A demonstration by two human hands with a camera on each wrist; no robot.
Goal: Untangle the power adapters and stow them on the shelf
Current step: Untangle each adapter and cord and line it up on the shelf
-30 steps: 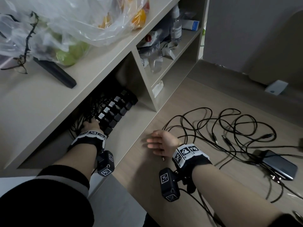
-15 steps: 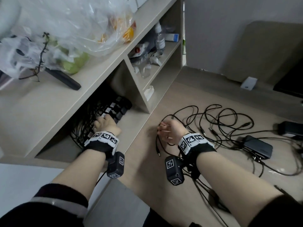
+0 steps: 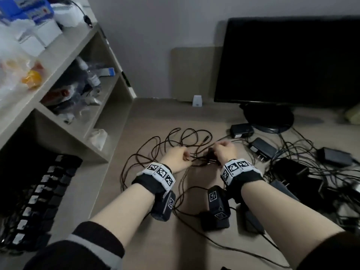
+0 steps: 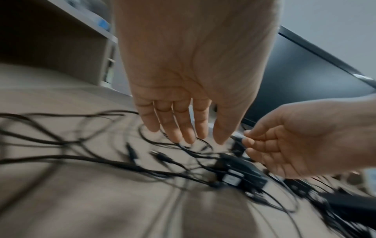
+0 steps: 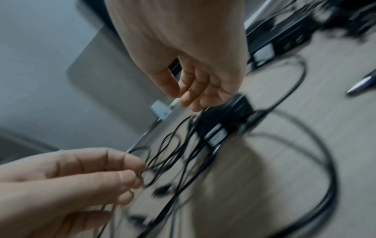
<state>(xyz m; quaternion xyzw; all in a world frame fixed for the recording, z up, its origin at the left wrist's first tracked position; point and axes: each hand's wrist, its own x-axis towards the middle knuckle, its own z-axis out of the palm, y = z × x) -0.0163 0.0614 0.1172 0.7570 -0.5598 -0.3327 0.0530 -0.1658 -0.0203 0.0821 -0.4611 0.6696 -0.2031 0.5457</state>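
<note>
Thin black cables (image 3: 155, 145) lie tangled on the tan desk. My left hand (image 3: 176, 157) hangs over them with fingers (image 4: 183, 128) straight, the tips touching a cable; nothing is gripped. My right hand (image 3: 224, 151) hovers just right of it, over a small black adapter (image 3: 211, 155). Its fingers (image 5: 195, 90) curl loosely above that adapter (image 5: 223, 122) and hold nothing. A row of black adapters (image 3: 48, 191) lies in the lowest shelf compartment (image 3: 93, 152) at the left.
A black monitor (image 3: 288, 61) on a round base (image 3: 268, 117) stands at the back right. More adapters (image 3: 263, 148) and a heap of cables (image 3: 292, 172) fill the right side. A small white item (image 3: 197, 101) sits by the wall. Bottles (image 3: 91, 76) crowd the middle shelf.
My left hand has come out of the shelf compartment and moved right to the cable tangle. The right hand has moved further in, over an adapter. The view has swung right.
</note>
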